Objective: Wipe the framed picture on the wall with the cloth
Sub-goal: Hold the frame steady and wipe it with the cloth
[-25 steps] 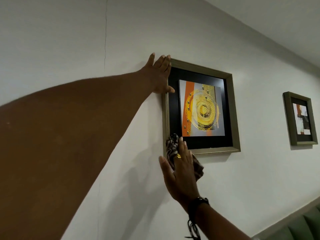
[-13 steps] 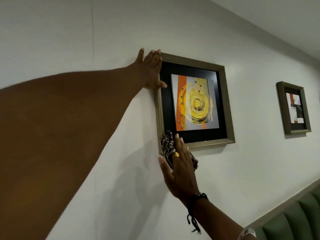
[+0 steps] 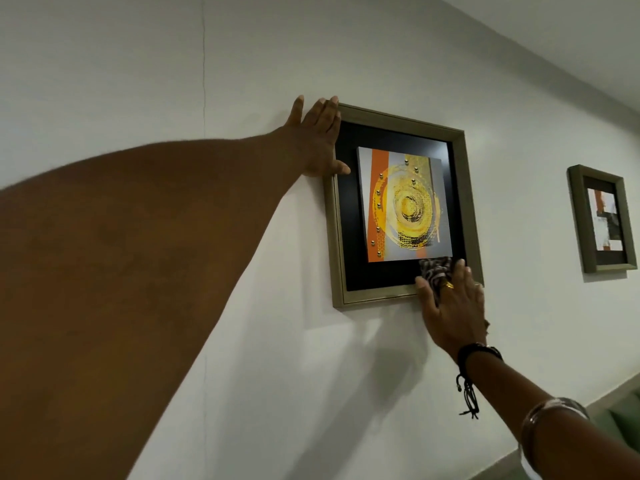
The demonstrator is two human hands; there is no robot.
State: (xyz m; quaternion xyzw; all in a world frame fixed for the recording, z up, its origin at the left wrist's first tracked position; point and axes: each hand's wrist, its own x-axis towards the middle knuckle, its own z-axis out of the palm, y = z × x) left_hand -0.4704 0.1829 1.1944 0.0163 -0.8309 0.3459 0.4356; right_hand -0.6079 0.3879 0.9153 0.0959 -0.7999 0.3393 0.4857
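The framed picture (image 3: 401,206) hangs on the white wall, a gold-grey frame around a black mat and an orange and yellow circular print. My left hand (image 3: 317,140) lies flat on the frame's top left corner, fingers spread, thumb on the black mat. My right hand (image 3: 450,306) presses a dark patterned cloth (image 3: 434,270) against the frame's bottom right, on the black mat and lower rail. Most of the cloth is hidden under my fingers.
A second, smaller framed picture (image 3: 602,220) hangs further right on the same wall. A green upholstered seat (image 3: 623,420) shows at the bottom right corner. The ceiling edge runs across the top right.
My right hand has slid the cloth from the frame's bottom left corner along the lower edge to the bottom right. My left hand has stayed on the top left corner.
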